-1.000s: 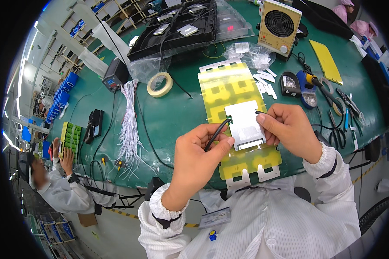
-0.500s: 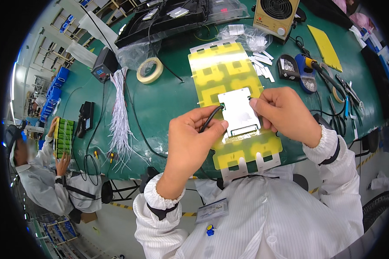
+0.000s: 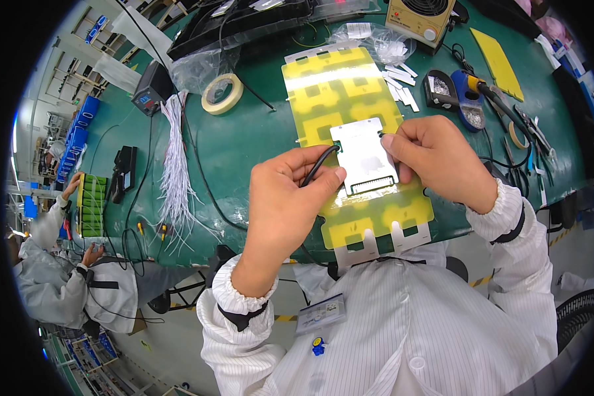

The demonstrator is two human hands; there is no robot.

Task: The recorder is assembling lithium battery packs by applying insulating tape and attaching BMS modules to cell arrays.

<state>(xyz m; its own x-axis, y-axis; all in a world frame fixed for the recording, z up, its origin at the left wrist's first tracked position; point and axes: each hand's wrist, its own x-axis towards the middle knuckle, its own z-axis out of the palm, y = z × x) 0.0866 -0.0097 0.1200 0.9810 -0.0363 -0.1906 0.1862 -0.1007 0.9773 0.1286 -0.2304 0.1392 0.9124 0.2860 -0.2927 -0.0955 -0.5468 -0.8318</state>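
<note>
My left hand [image 3: 285, 195] pinches a thick black cable [image 3: 320, 163] between thumb and fingers. The cable's end meets the left edge of a silver metal-covered circuit board [image 3: 364, 153], which has a pin connector along its near edge. At the board's right edge, my right hand [image 3: 435, 155] is closed with the thumb on that edge; its other fingertips are partly hidden. Beneath the board lies a long yellow translucent sheet [image 3: 376, 224] with cut-outs and metal tabs at its near and far ends.
A masking tape roll [image 3: 222, 94], a white wire bundle [image 3: 176, 165] and a black power unit [image 3: 153, 89] lie left. At right are a soldering iron stand [image 3: 468, 99], hand tools [image 3: 538, 142] and a yellow board [image 3: 498, 63]. A co-worker handles a green cell pack [image 3: 92, 204] far left.
My view has shifted slightly, while both hands keep nearly the same places at the board. The co-worker leans back, and their lower hand has come off the green cell pack.
</note>
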